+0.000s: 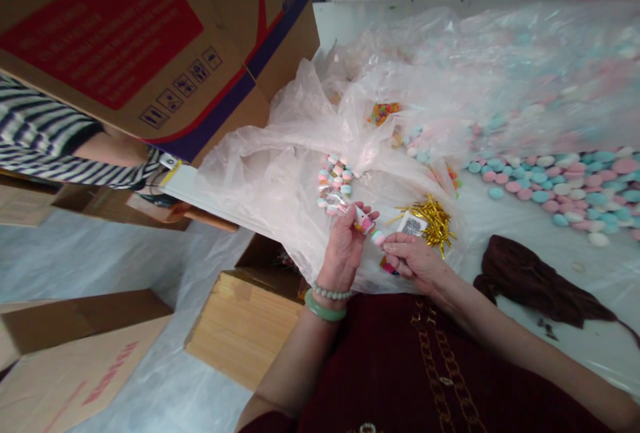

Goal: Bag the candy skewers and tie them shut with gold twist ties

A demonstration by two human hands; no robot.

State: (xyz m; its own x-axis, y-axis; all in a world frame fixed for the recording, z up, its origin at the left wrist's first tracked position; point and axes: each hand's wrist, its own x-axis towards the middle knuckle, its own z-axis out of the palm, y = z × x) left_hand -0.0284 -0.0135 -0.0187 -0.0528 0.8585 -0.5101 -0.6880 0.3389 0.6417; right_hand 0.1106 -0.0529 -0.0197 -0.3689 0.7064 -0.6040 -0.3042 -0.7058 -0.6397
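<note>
My left hand (345,246), with beads and a green bangle at the wrist, is closed around a small pink-and-white packet (364,219). My right hand (413,259) pinches a pink-and-blue candy (379,238) just right of that packet. Beyond my left hand, a clear bag of pastel candies (336,183) lies on crumpled plastic sheeting (260,173). Gold twist ties (437,223) sit past my right hand, beside a white card with a printed code (412,225). Many loose pink, blue and white candies (565,186) are spread at the right.
A big carton (225,39) stands at the upper left, with a person's striped sleeve (45,126) beside it. Open boxes (250,326) (90,366) are on the floor at left. Dark cloth (535,279) lies on the table at right.
</note>
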